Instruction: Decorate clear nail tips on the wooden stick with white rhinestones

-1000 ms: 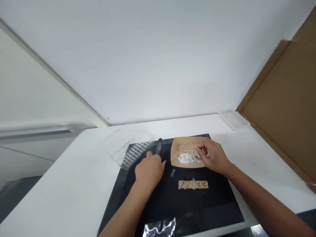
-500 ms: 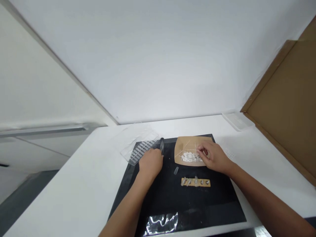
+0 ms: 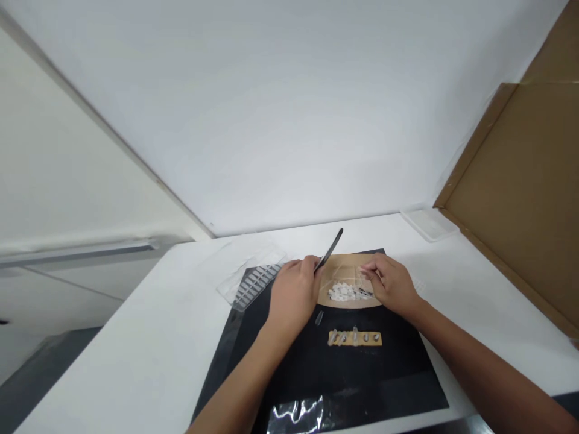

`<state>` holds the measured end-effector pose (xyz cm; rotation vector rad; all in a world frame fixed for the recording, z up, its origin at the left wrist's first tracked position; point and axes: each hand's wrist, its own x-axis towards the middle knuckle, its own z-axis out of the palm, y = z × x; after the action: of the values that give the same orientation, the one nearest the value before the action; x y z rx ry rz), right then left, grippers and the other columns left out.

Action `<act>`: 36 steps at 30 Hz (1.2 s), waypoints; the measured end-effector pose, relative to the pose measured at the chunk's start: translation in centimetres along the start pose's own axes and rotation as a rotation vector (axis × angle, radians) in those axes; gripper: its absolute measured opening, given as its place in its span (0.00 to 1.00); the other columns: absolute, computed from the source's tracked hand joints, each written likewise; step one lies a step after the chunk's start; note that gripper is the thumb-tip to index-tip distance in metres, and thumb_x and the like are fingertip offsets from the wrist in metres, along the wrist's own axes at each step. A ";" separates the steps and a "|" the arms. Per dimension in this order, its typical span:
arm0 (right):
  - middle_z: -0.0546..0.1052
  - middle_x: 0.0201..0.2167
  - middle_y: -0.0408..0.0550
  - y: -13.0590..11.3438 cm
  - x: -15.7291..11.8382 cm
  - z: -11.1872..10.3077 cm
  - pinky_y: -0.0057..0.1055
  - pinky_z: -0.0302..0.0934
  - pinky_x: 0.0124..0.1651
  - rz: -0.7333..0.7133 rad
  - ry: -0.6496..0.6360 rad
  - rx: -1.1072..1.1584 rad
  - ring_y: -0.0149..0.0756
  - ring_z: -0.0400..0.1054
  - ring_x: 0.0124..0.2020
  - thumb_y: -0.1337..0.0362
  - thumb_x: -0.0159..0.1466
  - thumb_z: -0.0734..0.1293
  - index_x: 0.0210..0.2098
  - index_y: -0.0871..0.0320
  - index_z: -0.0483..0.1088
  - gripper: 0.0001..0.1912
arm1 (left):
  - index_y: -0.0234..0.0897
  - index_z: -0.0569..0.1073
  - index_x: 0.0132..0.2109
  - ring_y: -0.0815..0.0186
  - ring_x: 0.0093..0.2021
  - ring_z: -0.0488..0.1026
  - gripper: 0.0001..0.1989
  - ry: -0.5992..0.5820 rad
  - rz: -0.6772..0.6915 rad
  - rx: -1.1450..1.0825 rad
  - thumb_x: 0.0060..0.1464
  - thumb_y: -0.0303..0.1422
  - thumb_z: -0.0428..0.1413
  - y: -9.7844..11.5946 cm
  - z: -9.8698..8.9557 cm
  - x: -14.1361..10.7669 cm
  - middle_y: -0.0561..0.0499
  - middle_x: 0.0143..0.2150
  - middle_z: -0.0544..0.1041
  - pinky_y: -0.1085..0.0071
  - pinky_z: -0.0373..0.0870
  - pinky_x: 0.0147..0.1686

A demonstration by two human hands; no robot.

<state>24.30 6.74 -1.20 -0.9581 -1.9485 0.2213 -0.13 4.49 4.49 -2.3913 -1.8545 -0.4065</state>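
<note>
My left hand is closed round a slim black nail file, which points up and to the right. Over the right side of a tan tray, my right hand pinches a small clear nail tip, partly hidden by the fingers. White bits and shavings lie heaped in the tray. In front of it, one loose clear nail tip rests on the black mat. Nearer me is a yellowish strip with a row of round holders, some carrying clear nail tips.
A clear case of nail tips lies on the mat's back left corner, beside crumpled clear plastic. At the back right of the white table sits a translucent lid or tray. Brown cardboard stands along the right.
My left hand has lifted the nail file from beside the case and brought it right, towards the tray. My right hand stays over the tray, still pinching. The view has shifted slightly.
</note>
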 end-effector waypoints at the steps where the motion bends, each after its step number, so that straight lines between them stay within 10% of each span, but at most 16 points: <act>1: 0.75 0.30 0.44 0.0 0.0 0.0 0.33 0.66 0.38 0.015 0.022 -0.001 0.37 0.72 0.33 0.65 0.75 0.64 0.35 0.54 0.69 0.10 | 0.36 0.75 0.52 0.54 0.45 0.80 0.12 0.008 0.069 -0.028 0.73 0.35 0.49 0.3 0.6 -0.2 0.42 0.43 0.83 0.63 0.74 0.46; 6: 0.76 0.31 0.45 -0.5 -0.1 0.2 0.34 0.67 0.39 0.023 0.083 -0.013 0.38 0.73 0.34 0.66 0.75 0.64 0.37 0.53 0.68 0.08 | 0.36 0.73 0.58 0.58 0.42 0.82 0.16 0.012 0.316 -0.070 0.76 0.34 0.43 1.1 2.8 -1.2 0.42 0.49 0.82 0.69 0.74 0.36; 17: 0.77 0.32 0.46 -1.0 -0.2 0.5 0.35 0.65 0.38 0.044 0.099 0.018 0.38 0.72 0.35 0.63 0.76 0.63 0.36 0.53 0.68 0.10 | 0.37 0.79 0.50 0.62 0.38 0.83 0.15 0.248 0.199 -0.259 0.75 0.36 0.49 0.9 4.6 -1.7 0.46 0.40 0.85 0.71 0.73 0.37; 36: 0.74 0.26 0.44 -2.8 -0.2 2.9 0.40 0.56 0.41 -0.032 0.066 -0.337 0.40 0.69 0.30 0.67 0.77 0.59 0.32 0.53 0.64 0.15 | 0.36 0.82 0.43 0.64 0.32 0.81 0.14 0.328 0.201 -0.281 0.72 0.33 0.52 2.3 4.7 -2.7 0.47 0.34 0.84 0.72 0.71 0.32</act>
<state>20.48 5.31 -1.54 -1.1334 -1.9746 -0.1609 2.20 2.48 -0.46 -2.4592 -1.4836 -1.0267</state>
